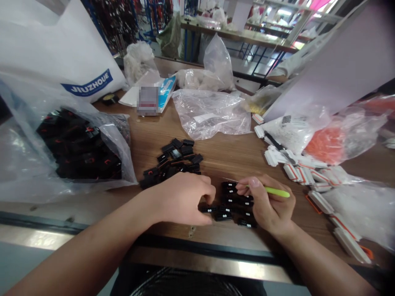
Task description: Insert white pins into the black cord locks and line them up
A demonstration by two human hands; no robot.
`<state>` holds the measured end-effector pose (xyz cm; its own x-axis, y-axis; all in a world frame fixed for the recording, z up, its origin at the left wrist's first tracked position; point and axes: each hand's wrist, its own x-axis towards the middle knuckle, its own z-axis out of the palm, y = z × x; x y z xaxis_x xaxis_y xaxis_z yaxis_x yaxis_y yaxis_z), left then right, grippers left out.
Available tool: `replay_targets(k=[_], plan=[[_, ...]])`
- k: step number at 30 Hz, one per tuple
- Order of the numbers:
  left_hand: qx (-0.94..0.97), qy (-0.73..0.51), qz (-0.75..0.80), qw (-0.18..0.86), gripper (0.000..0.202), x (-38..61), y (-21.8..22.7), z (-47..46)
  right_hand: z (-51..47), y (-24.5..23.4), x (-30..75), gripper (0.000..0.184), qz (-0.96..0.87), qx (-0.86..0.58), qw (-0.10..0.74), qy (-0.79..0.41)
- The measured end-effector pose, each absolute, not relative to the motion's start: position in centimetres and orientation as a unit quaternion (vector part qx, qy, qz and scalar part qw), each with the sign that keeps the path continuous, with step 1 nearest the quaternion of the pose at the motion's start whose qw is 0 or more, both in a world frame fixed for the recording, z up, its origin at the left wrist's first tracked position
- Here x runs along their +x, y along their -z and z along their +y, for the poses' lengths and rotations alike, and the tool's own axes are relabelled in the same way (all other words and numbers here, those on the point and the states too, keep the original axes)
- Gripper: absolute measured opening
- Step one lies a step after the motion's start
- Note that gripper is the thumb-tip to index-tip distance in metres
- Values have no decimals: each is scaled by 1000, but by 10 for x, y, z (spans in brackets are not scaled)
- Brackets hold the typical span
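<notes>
My right hand is closed around a slim tool with a yellow-green handle; its working end is largely hidden by the fingers. Beneath and left of that hand lie small black plastic connectors in rough rows, several showing paired white dots. My left hand hovers low at the left side of these rows, thumb and forefinger apart around one black connector. Whether it touches that connector I cannot tell. Behind the left hand is a loose pile of black connectors.
At left stands a clear bag of black parts. White housings with orange seals line the right side, near bags of white pieces and orange pieces. A crumpled clear bag and a booklet lie farther back.
</notes>
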<state>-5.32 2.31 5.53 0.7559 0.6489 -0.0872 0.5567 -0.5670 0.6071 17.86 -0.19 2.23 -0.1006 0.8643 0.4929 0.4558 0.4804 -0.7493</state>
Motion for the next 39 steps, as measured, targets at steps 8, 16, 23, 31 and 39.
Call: replay_targets(k=[8, 16, 23, 31, 39], plan=[[879, -76, 401, 247, 9, -49, -41, 28, -3, -24, 179, 17, -714, -453, 487, -220], [859, -103, 450, 219, 4, -44, -33, 30, -6, -18, 172, 19, -741, -458, 405, -278], [860, -118, 440, 229, 6, -42, -33, 28, -5, -15, 171, 19, -742, -448, 415, -278], [860, -118, 436, 238, 10, -43, -32, 31, -6, -18, 172, 20, -742, -449, 413, -278], [863, -117, 434, 229, 7, -43, -31, 31, -6, -15, 171, 19, -741, -450, 413, -277]])
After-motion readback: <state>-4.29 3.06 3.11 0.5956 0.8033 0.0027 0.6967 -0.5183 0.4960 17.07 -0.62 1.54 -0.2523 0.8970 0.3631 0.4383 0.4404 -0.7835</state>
